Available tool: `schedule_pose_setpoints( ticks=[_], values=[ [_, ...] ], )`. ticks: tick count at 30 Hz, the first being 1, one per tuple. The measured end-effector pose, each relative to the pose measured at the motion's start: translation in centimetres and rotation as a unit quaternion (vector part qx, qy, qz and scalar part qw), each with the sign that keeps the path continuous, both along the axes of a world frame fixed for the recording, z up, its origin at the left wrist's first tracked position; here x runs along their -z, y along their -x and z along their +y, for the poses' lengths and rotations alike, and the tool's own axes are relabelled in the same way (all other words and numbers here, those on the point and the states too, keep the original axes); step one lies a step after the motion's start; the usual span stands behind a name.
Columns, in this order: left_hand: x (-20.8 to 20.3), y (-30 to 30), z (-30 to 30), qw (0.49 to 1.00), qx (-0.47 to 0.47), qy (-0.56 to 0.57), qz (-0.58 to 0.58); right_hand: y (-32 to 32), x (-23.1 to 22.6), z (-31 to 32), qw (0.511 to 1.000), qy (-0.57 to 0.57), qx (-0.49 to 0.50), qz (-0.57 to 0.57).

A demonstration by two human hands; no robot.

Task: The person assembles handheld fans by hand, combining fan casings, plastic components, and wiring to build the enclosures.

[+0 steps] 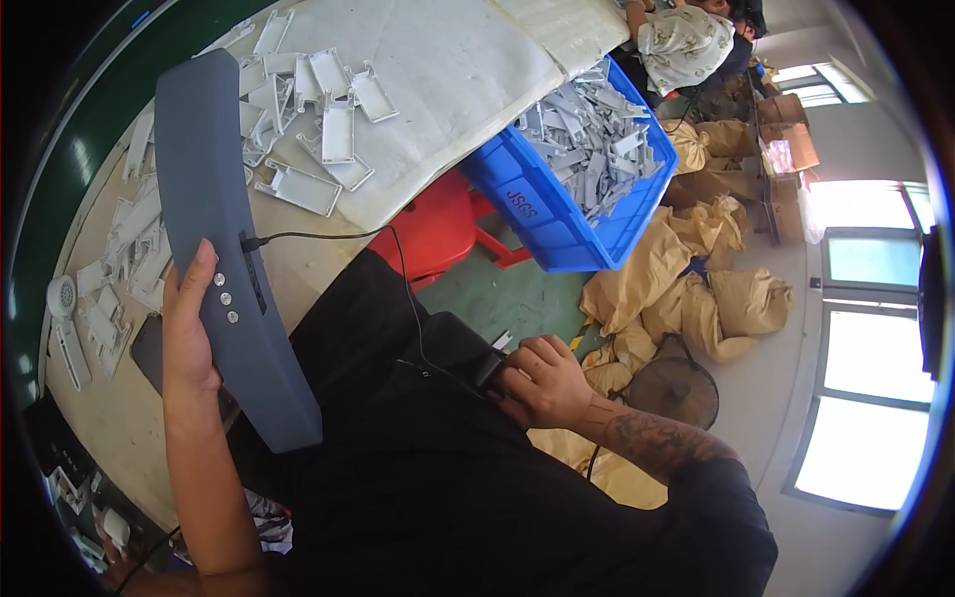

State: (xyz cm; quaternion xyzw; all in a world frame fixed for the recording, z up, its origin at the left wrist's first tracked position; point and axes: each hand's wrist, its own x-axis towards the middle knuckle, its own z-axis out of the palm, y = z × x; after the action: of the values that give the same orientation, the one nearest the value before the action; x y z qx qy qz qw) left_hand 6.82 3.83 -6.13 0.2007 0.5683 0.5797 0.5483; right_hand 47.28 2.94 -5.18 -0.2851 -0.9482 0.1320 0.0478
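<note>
My left hand (187,333) is closed round the edge of a long, curved blue-grey bar-shaped device (204,159), its thumb beside several small round buttons. The bar is tilted over the table's edge, close to my body. A thin black cable (398,249) is plugged into its side and runs down across my dark clothing toward my right hand. At my waist, my right hand (542,383) is closed, its fingers curled against a dark, box-like thing. What exactly those fingers hold is hidden. White plastic parts (338,129) lie loose on the table beyond the bar.
A blue crate (542,224) full of grey-white parts stands right of the table (448,70), beside a red stool (428,234). Tan sacks (637,289) and a floor fan (674,388) are at the right. A small white handheld fan (63,298) lies left. Another person (686,45) sits far off.
</note>
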Motion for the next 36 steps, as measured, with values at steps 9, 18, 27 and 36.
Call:
schedule_pose_setpoints(
  ticks=[9, 18, 27, 36],
  values=[
    [0.7, -0.3, 0.6, 0.999, 0.013, -0.008, -0.032, -0.9, 1.7, -0.7, 0.997, 0.002, -0.081, 0.004],
    [1.4, 0.3, 0.4, 0.998, 0.016, 0.001, -0.056, -2.1, 0.7, -1.6, 0.999, -0.018, -0.035, 0.034],
    [2.5, 0.4, 0.6, 0.996, 0.008, 0.019, -0.086, -2.1, 0.2, -2.1, 0.997, -0.049, -0.014, 0.062],
    [4.1, 1.7, 0.2, 0.989, 0.005, 0.021, -0.148, -2.8, -1.0, -3.4, 0.996, 0.012, 0.037, 0.083]
  ],
)
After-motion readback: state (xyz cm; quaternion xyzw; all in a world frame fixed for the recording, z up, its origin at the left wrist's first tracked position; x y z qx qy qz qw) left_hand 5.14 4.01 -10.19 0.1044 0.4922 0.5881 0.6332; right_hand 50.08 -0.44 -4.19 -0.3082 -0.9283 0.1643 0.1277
